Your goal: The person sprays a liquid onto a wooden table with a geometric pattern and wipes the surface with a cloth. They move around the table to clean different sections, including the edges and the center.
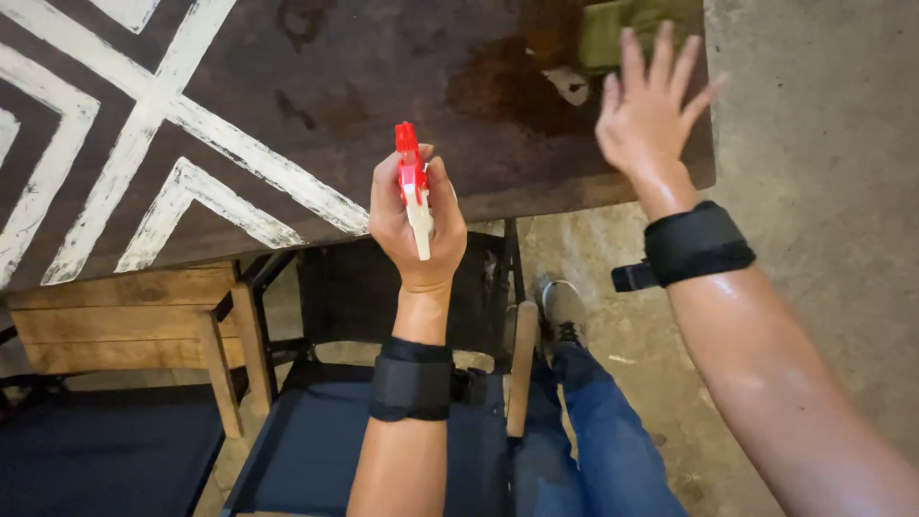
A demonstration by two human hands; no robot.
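Head view: left hand (418, 225) grips red-and-white spray bottle (413, 182); right hand (654, 110) splayed open over dark table (316, 105).

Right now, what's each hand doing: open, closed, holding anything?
Left hand: closed around a red and white spray trigger.
Right hand: open, fingers spread, holding nothing.

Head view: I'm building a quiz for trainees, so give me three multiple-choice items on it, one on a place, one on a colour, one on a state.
1. Where does the green cloth lie?
A. on the table's far corner
B. on the chair seat
C. on the floor

2. What colour is the spray head top?
A. blue
B. red
C. black

3. How is the right hand?
A. fisted
B. gripping the cloth
C. open, fingers spread

Answers: 1 A, it rests on the dark table by the edge. 2 B, red above a cream trigger. 3 C, empty; the left hand grips the sprayer.
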